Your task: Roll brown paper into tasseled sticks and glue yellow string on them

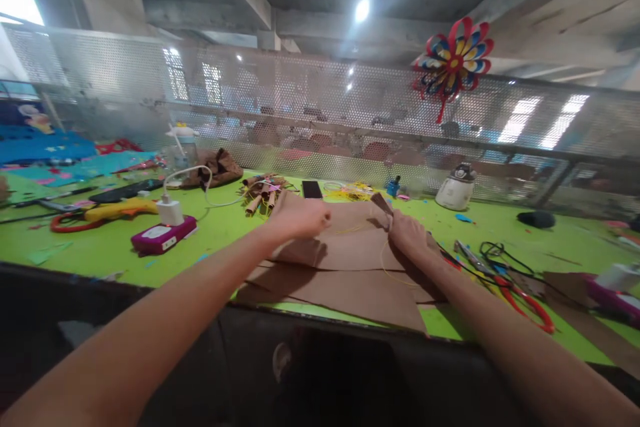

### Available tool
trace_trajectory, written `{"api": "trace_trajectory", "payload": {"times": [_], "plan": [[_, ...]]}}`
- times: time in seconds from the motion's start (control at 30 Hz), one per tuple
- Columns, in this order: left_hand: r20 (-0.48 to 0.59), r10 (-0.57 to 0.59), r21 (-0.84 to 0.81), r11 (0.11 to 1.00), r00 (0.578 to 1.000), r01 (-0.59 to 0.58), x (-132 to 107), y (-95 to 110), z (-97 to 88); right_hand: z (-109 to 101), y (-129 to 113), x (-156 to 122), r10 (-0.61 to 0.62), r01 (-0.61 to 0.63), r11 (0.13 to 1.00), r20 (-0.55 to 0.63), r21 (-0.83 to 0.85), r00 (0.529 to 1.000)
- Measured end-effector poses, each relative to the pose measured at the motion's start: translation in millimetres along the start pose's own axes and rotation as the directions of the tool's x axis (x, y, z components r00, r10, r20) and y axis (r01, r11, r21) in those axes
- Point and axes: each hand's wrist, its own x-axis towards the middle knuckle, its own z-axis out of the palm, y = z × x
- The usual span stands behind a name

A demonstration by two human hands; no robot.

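Observation:
My left hand (307,219) is closed in a fist above the brown paper sheets (345,287); what its fingers hold, if anything, is hidden. To its right, my right hand (411,235) grips a narrow folded piece of brown paper (382,205), whose flared end sticks up past the fingers. A thin yellow thread (384,257) hangs in a loop by the right hand and trails over the sheets. Several sheets lie overlapped at the table's front edge.
Rolled brown paper pieces (263,197), a black phone (312,190) and yellow threads (357,192) lie behind the sheets. Red-handled scissors (525,303) and cables are at right. A purple power strip (163,237) and yellow glue gun (123,209) are at left. A perforated metal screen (310,100) stands behind.

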Motion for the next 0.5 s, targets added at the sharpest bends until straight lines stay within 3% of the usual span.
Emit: {"api": "trace_trajectory", "payload": {"times": [0.1, 0.17, 0.3, 0.37, 0.5], "plan": [[0.074, 0.071, -0.03, 0.997, 0.995, -0.069, 6, 34, 12.7, 3, -11, 3, -0.061, 0.062, 0.993, -0.015, 0.1, 0.998], [0.097, 0.076, -0.106, 0.992, 0.992, -0.066, 9, 42, 25.9, 0, -10, 7, -0.119, 0.122, 0.978, -0.029, 0.171, 0.992], [0.082, 0.103, -0.189, 0.978, 0.991, -0.086, 9, 38, 57.3, -19, 1, 13, -0.237, 0.239, 0.91, -0.048, 0.339, 0.97], [-0.016, 0.071, -0.324, 0.943, 0.997, -0.072, 8, 34, 71.1, -30, 4, 13, -0.3, 0.278, 0.852, -0.023, 0.444, 0.954], [-0.05, 0.023, -0.494, 0.868, 0.998, -0.045, 7, 30, 83.7, -37, -10, 1, -0.426, 0.288, 0.707, 0.063, 0.645, 0.903]]}}
